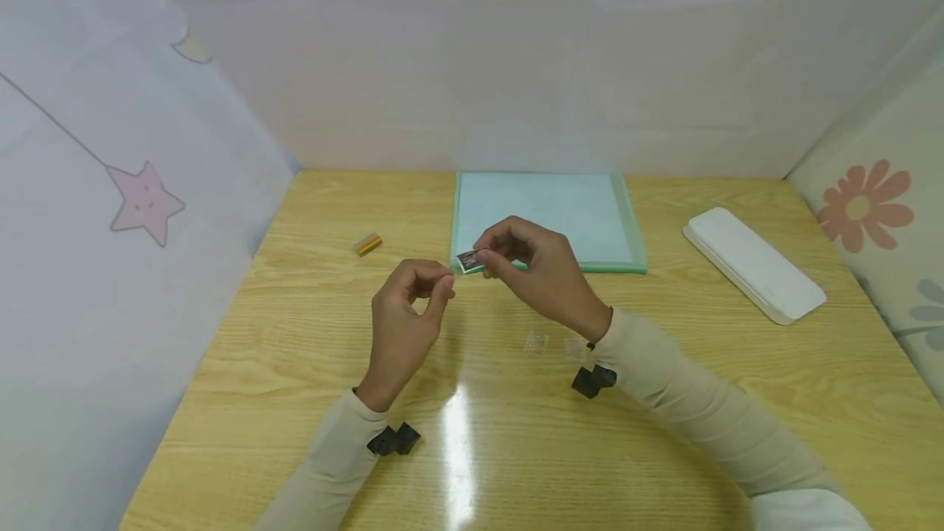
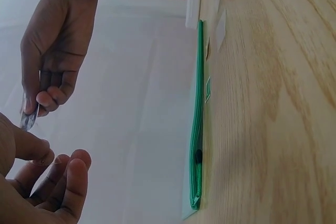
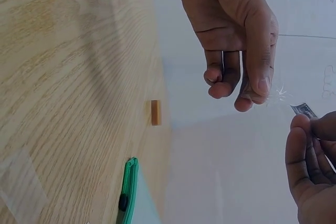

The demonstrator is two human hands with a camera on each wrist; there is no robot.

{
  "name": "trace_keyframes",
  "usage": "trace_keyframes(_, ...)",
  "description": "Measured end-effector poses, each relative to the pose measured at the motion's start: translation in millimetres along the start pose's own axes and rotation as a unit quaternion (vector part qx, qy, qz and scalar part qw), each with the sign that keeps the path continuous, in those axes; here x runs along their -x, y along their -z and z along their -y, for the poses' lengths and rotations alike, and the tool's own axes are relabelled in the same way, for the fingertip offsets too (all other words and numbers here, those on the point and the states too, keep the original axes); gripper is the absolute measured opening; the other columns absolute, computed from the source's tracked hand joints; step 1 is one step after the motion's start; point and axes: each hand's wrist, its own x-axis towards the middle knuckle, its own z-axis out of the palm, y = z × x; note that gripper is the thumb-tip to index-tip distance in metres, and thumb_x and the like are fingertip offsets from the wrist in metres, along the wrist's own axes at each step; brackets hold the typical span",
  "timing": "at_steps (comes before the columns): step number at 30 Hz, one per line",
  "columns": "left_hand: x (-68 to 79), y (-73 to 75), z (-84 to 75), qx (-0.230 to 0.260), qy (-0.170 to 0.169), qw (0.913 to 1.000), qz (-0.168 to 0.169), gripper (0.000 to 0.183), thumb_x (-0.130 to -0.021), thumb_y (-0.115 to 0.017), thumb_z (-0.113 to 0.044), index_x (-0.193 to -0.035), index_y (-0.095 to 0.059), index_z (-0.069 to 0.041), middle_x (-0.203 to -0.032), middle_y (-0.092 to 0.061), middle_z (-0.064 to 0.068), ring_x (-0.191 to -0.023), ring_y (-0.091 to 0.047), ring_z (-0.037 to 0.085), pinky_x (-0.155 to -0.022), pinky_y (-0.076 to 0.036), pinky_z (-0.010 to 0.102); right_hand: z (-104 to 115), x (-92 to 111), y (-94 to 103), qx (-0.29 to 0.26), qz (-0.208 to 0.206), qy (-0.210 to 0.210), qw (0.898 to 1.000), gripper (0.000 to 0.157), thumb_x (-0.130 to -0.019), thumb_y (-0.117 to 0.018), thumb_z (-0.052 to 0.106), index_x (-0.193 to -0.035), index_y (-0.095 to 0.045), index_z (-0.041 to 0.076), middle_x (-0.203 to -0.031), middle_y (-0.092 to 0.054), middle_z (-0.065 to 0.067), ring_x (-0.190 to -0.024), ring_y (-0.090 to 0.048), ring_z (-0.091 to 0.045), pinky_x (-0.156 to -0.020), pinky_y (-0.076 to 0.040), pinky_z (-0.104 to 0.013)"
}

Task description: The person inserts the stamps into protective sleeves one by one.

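My right hand (image 1: pixel 537 270) pinches a small dark picture card with a pale border (image 1: pixel 469 259) between thumb and fingertips, above the near edge of the folder. Close beside it on the left, my left hand (image 1: pixel 407 319) pinches a small piece of clear plastic (image 3: pixel 278 95) between thumb and forefinger. A short gap separates the plastic from the card (image 3: pixel 303 110) in the right wrist view. Both hands are raised over the wooden table (image 1: pixel 317 351). Two small clear plastic squares, one nearer the middle (image 1: pixel 536 342), lie on the table below the right hand.
A pale folder with a green zip edge (image 1: pixel 546 207) lies at the back middle. A long white case (image 1: pixel 755 265) rests at the right. Left of the folder sits a small orange and brown block (image 1: pixel 367 244). Printed cloth hangs around the table.
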Motion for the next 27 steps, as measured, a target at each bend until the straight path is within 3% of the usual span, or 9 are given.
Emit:
trace_keyframes(5, 2.2, -2.4, 23.3, -0.004, -0.002, 1.0, -0.003, 0.009, -0.097, -0.067, -0.005, -0.105, -0.064, -0.003, -0.109, -0.066, 0.005, -0.083, -0.068, 0.021, -0.075, -0.058, 0.037, 2.8, -0.5, -1.5, 0.005, -0.004, -0.001, 1.0, 0.012, -0.096, -0.065, -0.005, -0.108, -0.065, -0.004, -0.095, -0.068, -0.017, -0.076, -0.067, -0.019, -0.061, -0.048, -0.029)
trace_keyframes(9, 3.4, -3.6, 29.2, -0.009, -0.013, 0.9999, -0.002, 0.008, -0.098, -0.067, -0.01, -0.105, -0.064, -0.007, -0.108, -0.065, -0.001, -0.084, -0.066, 0.016, -0.075, -0.057, 0.033, 6.2, -1.5, -3.6, 0.014, -0.011, -0.001, 1.0, 0.012, -0.095, -0.065, -0.005, -0.107, -0.066, -0.003, -0.094, -0.068, -0.017, -0.075, -0.067, -0.018, -0.063, -0.049, -0.028)
trace_keyframes(14, 3.6, -4.6, 28.8, -0.026, -0.032, 0.9991, -0.006, 0.008, -0.099, -0.066, -0.013, -0.103, -0.063, -0.007, -0.106, -0.064, -0.002, -0.083, -0.064, 0.015, -0.073, -0.056, 0.031, -0.5, -1.5, -5.8, 0.03, -0.016, 0.008, 0.999, 0.011, -0.096, -0.066, -0.002, -0.107, -0.067, 0.0, -0.093, -0.069, -0.013, -0.075, -0.066, -0.017, -0.063, -0.05, -0.029)
trace_keyframes(20, 3.5, -6.3, 27.3, -0.002, -0.018, 0.9998, -0.01, 0.007, -0.098, -0.067, -0.011, -0.103, -0.064, -0.007, -0.106, -0.065, -0.001, -0.082, -0.065, 0.016, -0.074, -0.056, 0.032, -22.6, 0.6, -2.7, 0.061, -0.008, 0.015, 0.998, 0.011, -0.096, -0.069, 0.007, -0.107, -0.068, 0.01, -0.094, -0.069, -0.001, -0.076, -0.066, -0.013, -0.064, -0.052, -0.033)
trace_keyframes(24, 3.6, -8.3, 22.8, 0.003, -0.014, 0.9999, -0.007, 0.006, -0.097, -0.067, -0.005, -0.102, -0.064, -0.003, -0.106, -0.065, 0.004, -0.082, -0.065, 0.019, -0.075, -0.056, 0.033, -26.6, -0.9, 1.6, 0.09, 0.031, 0.029, 0.995, 0.011, -0.097, -0.07, 0.012, -0.108, -0.069, 0.014, -0.097, -0.068, 0.005, -0.079, -0.066, -0.008, -0.069, -0.055, -0.029)
trace_keyframes(27, 2.1, -9.1, 10.2, 0.001, -0.014, 0.9999, 0.005, 0.007, -0.096, -0.067, 0.001, -0.102, -0.064, 0.002, -0.103, -0.066, 0.01, -0.082, -0.066, 0.023, -0.077, -0.056, 0.034, -26.7, -3.5, 4.7, 0.12, 0.06, 0.046, 0.99, 0.015, -0.097, -0.07, 0.015, -0.112, -0.068, 0.013, -0.103, -0.067, 0.006, -0.084, -0.066, -0.006, -0.076, -0.055, -0.027)
